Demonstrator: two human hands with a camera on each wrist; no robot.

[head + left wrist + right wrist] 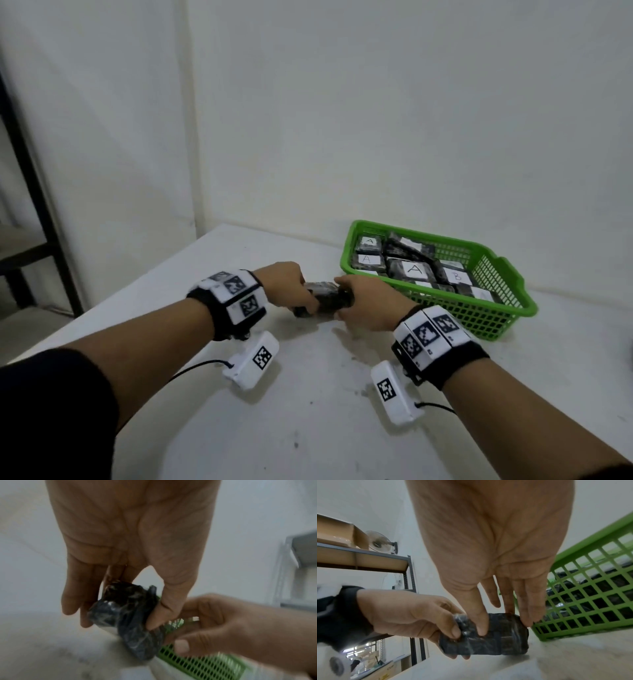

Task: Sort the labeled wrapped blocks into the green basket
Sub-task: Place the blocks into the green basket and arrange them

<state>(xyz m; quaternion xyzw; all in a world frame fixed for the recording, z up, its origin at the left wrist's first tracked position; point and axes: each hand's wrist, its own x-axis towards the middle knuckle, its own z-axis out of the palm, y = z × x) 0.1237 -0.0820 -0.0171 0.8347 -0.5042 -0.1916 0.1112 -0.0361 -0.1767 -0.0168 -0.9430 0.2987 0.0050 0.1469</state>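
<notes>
White surface (308, 428), stained in patches, running back to a pale wall. Metal shelf (368, 561) off to the left in the right wrist view, carrying a cardboard box.

Green basket (493, 318) at the right rear of the surface, lattice-walled, already holding several dark wrapped blocks (411, 270) with white labels, most reading A, one reading B.

Left hand (291, 284) and right hand (370, 305) meeting just left of the basket, both clasping the same wrapped block (325, 298). Left thumb and fingers (453, 628) curled round one end; right thumb on the near face and fingers (527, 609) down the far face, pinching the other end. Block lengthwise between the two, low over the surface or just touching it; hard to say which. No label visible on it from any view, possibly turned away.

Handling, as a judgement: dark plastic film, glossy and crinkled, so likely slick under the pads and loose at the folded ends, where film bunches up in the left wrist view. Body beneath apparently firm and boxy, small enough for one hand, probably light. Best taken across the flat long faces at the middle, thumb opposite fingers, not by the loose wrap at an end, which could slip or tear. Worth turning over to find the label before it goes in with the others.
</notes>
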